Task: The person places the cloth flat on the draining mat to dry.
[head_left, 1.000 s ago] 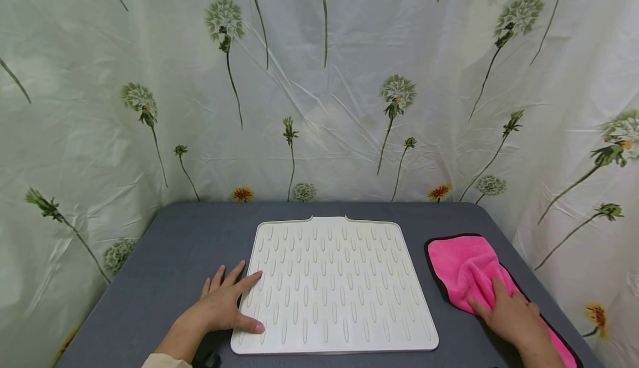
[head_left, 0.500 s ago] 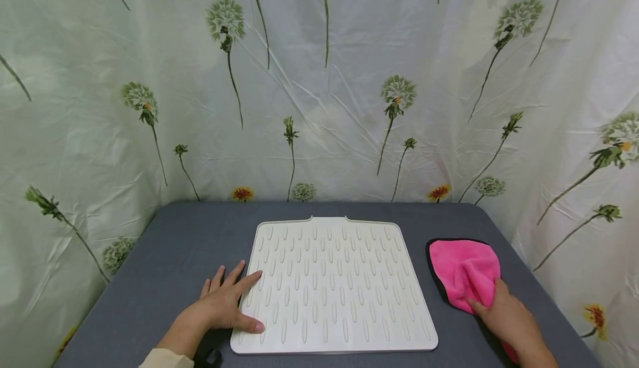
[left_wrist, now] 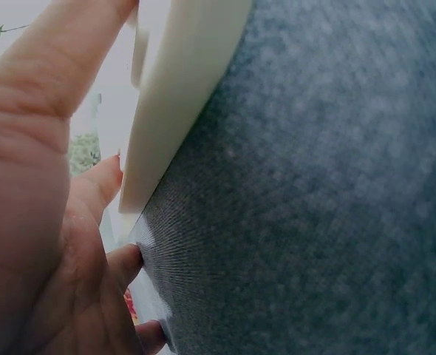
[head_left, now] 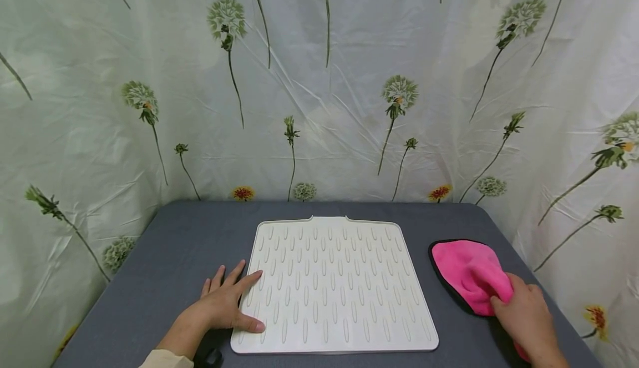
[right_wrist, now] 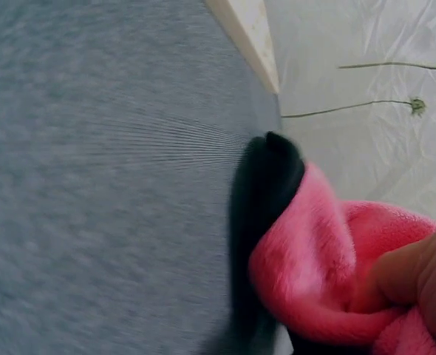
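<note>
A white ridged mat with a tab at its far edge lies flat on the dark grey table. My left hand rests at its left side, fingers spread, with thumb and index fingertip on the mat. In the left wrist view, the thumb reaches over the mat's thick edge. To the right, my right hand grips a pink cloth with black trim, bunched and folded over. The right wrist view shows the thumb pressed into the pink fabric; the other fingers are hidden.
The grey table extends around the mat, with rounded far corners. Behind and beside it hangs a pale curtain printed with dandelions. A small black object lies near my left wrist.
My right hand has gathered the pink cloth and moved slightly right; the near part that trailed toward the table's right edge is now folded in. My left hand and the mat have stayed put.
</note>
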A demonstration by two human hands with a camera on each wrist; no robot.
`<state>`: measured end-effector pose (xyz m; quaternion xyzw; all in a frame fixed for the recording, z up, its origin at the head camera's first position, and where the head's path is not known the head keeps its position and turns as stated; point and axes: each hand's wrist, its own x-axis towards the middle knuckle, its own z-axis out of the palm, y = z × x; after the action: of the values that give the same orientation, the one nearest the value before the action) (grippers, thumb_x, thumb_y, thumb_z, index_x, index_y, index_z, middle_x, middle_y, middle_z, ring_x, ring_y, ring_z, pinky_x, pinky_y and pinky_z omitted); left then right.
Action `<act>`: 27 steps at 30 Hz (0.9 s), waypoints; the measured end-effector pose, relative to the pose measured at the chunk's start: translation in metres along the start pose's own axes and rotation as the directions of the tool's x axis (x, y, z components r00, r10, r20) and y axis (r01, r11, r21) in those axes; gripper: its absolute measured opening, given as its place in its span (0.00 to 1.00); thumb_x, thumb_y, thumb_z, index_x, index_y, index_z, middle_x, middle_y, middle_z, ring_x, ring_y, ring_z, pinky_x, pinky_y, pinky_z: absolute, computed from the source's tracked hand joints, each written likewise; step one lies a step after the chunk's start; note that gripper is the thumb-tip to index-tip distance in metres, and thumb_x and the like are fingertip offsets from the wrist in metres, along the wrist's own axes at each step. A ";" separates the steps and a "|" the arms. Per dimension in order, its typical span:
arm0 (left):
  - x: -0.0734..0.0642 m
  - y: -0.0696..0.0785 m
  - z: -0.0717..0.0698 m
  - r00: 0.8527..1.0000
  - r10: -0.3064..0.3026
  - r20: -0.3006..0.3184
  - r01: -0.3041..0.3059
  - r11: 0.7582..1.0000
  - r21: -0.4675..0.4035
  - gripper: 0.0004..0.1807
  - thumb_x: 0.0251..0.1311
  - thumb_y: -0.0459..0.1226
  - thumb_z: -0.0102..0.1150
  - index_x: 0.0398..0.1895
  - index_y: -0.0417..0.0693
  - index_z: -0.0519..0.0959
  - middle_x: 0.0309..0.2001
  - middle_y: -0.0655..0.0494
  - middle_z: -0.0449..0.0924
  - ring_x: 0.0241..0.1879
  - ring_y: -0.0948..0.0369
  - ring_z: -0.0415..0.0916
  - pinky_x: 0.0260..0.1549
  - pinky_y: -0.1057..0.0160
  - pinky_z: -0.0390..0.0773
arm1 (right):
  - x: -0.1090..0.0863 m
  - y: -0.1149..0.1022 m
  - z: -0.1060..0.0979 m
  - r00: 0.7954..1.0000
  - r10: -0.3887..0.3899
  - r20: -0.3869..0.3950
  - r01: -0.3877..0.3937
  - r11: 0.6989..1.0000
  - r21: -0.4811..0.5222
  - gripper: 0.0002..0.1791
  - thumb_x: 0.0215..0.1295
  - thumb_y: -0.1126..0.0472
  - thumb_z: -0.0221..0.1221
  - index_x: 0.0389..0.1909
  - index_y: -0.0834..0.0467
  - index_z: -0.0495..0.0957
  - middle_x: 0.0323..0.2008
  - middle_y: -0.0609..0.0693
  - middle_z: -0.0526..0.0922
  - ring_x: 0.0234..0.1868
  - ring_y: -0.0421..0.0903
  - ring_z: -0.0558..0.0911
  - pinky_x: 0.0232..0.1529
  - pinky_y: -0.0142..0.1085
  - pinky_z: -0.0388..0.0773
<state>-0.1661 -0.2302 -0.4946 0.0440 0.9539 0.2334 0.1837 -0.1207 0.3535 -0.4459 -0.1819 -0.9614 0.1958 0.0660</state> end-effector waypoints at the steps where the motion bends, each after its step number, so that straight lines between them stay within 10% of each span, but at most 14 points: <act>1: -0.001 0.000 0.000 1.000 0.004 -0.002 -0.004 1.000 -0.002 0.71 0.14 0.77 0.75 0.76 0.71 0.66 0.83 0.45 0.44 0.79 0.28 0.29 0.68 0.21 0.33 | 0.000 -0.001 -0.002 1.000 0.009 -0.009 -0.009 1.000 0.005 0.31 0.60 0.62 0.61 0.62 0.72 0.67 0.52 0.77 0.71 0.55 0.71 0.69 0.51 0.68 0.70; 15: -0.011 0.012 -0.009 1.000 0.008 0.014 -0.008 1.000 0.008 0.71 0.19 0.74 0.77 0.78 0.69 0.63 0.83 0.43 0.43 0.78 0.26 0.30 0.68 0.20 0.30 | 0.000 -0.015 -0.032 0.983 -0.007 -0.184 0.010 1.000 0.017 0.25 0.56 0.62 0.65 0.54 0.69 0.73 0.41 0.72 0.81 0.33 0.63 0.78 0.31 0.51 0.71; 27: -0.002 0.001 0.000 1.000 0.006 -0.017 -0.006 1.000 -0.015 0.71 0.14 0.77 0.75 0.76 0.72 0.65 0.83 0.46 0.44 0.79 0.29 0.28 0.69 0.22 0.32 | -0.012 -0.041 -0.049 0.952 -0.017 -0.306 0.033 0.998 0.049 0.27 0.57 0.61 0.64 0.58 0.66 0.75 0.50 0.72 0.80 0.42 0.68 0.79 0.39 0.58 0.73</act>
<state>-0.1640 -0.2299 -0.4940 0.0437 0.9535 0.2415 0.1753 -0.1138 0.3307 -0.3856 -0.1960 -0.9362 0.1900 0.2214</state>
